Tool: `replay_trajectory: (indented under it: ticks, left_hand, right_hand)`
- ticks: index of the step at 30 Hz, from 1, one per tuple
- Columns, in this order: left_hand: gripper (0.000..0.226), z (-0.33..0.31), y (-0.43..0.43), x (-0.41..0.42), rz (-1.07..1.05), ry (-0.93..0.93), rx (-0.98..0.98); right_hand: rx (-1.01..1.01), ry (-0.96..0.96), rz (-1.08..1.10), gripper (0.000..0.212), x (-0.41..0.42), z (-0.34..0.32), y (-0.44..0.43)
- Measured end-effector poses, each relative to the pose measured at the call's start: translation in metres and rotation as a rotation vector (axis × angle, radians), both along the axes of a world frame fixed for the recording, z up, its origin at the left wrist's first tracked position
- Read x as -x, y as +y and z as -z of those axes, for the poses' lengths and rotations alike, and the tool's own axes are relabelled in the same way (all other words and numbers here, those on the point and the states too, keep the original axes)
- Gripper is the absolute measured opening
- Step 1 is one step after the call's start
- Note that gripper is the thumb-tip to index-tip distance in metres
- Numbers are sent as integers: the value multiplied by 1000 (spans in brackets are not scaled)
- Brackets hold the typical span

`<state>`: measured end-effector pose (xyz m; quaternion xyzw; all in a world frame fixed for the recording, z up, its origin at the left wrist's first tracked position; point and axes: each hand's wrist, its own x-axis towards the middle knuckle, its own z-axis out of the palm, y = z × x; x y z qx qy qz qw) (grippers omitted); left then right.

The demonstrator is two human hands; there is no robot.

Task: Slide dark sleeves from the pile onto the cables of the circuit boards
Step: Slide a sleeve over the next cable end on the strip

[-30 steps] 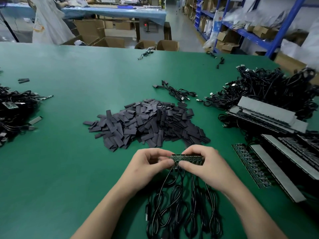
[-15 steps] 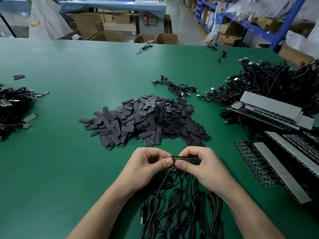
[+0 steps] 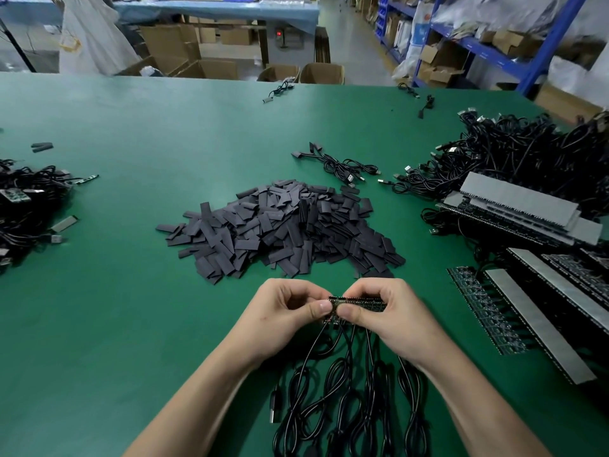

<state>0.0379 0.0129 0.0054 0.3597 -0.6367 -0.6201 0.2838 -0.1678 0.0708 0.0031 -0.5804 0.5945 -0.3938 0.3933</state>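
A narrow dark green strip of circuit boards (image 3: 357,301) is pinched at its left end between both hands, left hand (image 3: 283,313) and right hand (image 3: 392,316), fingers curled, just above the green worktop (image 3: 115,324). Black USB cables (image 3: 349,397) are seen hanging from the strip toward the body. The pile of flat dark grey sleeves (image 3: 283,229) lies just beyond the hands, untouched; more board strips (image 3: 527,311) are stacked at right.

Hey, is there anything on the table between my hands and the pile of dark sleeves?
Nothing visible. Only green table lies between the left hand, the right hand and the near edge of the sleeve pile. Both hands pinch the circuit board strip, though, so one would probably have to let go before reaching.
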Motion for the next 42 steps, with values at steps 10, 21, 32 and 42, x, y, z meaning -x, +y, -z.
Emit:
replay_trajectory:
  ticks: [10, 21, 32, 42]
  left_hand:
    - [17, -2, 1, 1, -30, 67, -66]
    - [6, -5, -4, -8, -122, 253, 33]
    - [13, -10, -19, -17, -372, -43, 356]
    - [37, 6, -62, -46, -551, -754, 796]
  right_hand:
    - [5, -113, -45, 19, -1, 0, -3]
    - [165, 316, 68, 29, 1, -20, 10]
    - [55, -444, -115, 22, -27, -42, 18]
    - [-30, -429, -16, 33, 7, -80, 14]
